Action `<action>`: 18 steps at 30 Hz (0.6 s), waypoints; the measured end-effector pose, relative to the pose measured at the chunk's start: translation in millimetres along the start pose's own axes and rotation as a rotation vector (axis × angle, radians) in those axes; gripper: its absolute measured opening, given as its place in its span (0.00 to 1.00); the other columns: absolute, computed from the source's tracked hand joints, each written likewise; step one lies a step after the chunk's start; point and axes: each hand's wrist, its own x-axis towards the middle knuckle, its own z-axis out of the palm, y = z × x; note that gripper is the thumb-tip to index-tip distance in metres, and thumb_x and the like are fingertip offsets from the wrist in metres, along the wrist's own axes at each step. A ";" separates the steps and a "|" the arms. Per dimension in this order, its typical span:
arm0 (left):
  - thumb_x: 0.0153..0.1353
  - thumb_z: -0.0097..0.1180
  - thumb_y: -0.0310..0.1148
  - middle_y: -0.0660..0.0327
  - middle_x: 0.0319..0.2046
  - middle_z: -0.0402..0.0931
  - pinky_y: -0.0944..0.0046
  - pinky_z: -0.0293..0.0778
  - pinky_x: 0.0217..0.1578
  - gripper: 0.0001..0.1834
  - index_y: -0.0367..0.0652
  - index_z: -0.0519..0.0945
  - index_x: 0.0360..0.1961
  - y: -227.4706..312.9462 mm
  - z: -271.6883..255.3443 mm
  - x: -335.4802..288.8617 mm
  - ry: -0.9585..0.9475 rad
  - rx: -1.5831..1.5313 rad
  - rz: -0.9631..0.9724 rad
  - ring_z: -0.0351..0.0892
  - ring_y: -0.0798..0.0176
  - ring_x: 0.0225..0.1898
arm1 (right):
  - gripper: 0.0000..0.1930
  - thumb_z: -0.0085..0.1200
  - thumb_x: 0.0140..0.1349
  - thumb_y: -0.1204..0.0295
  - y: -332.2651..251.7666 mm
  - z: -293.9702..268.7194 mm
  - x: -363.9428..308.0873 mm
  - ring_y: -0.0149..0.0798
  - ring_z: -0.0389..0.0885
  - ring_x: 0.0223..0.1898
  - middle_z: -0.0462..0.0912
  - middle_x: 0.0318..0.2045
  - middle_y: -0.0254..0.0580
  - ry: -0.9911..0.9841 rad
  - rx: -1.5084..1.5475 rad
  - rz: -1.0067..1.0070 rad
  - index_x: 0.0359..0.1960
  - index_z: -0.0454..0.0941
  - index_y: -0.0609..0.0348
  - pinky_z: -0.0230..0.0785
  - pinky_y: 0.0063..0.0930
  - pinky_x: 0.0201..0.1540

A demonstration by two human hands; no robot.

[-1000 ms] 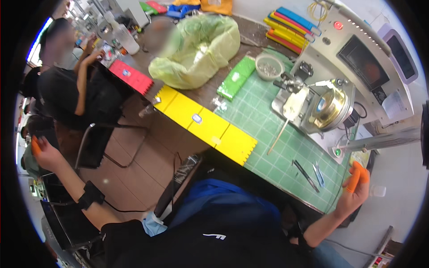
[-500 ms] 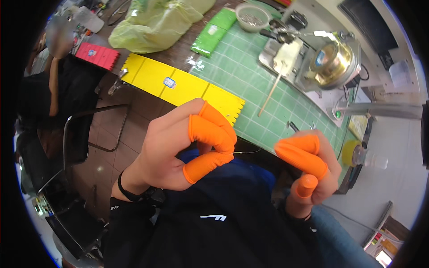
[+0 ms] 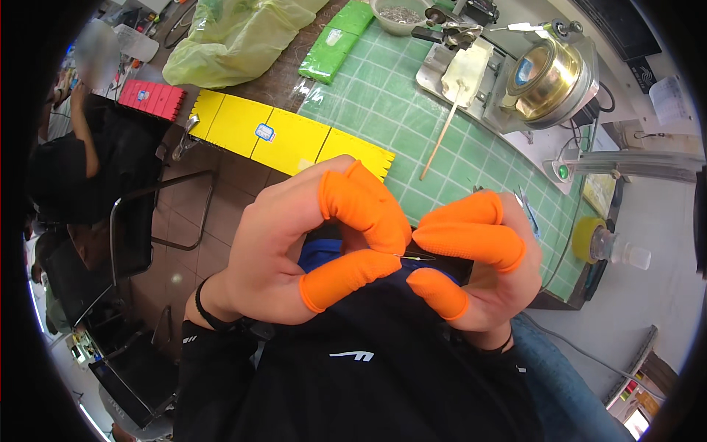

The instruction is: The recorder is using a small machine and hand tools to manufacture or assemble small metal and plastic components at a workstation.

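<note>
My left hand (image 3: 283, 247) wears orange finger cots and pinches a thin wire (image 3: 418, 258) between thumb and fingers. A small yellowish-green bit shows on the wire, whose free end sticks out to the right. What lies inside the pinch is hidden. Close by on the right is my right hand (image 3: 501, 261), also in orange cots. Its thumb stands apart from its fingers, with the wire's end near the gap and nothing held. Both hands are in the air before my body, at the near edge of the green gridded mat (image 3: 390, 132).
A notched yellow board (image 3: 294, 144) lies along the table edge, a red one (image 3: 151, 99) farther left. Beyond are a yellow-green plastic bag (image 3: 228, 44), a green packet (image 3: 335, 44), a bowl (image 3: 401, 16), a brass-coloured round device (image 3: 545, 74) and a wooden stick (image 3: 440, 142). Another person (image 3: 74, 147) sits left.
My right hand has moved left toward the left hand, and its thumb and fingers have spread apart near the wire. The left hand has shifted slightly right, still pinching the wire.
</note>
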 end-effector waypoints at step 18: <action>0.54 0.73 0.23 0.54 0.33 0.83 0.61 0.74 0.37 0.11 0.41 0.81 0.35 5.6 4.9 0.5 0.058 0.304 0.198 0.82 0.56 0.35 | 0.14 0.75 0.48 0.78 -2.9 5.1 -0.7 0.40 0.82 0.30 0.84 0.30 0.43 -0.099 0.025 0.043 0.35 0.84 0.60 0.72 0.26 0.31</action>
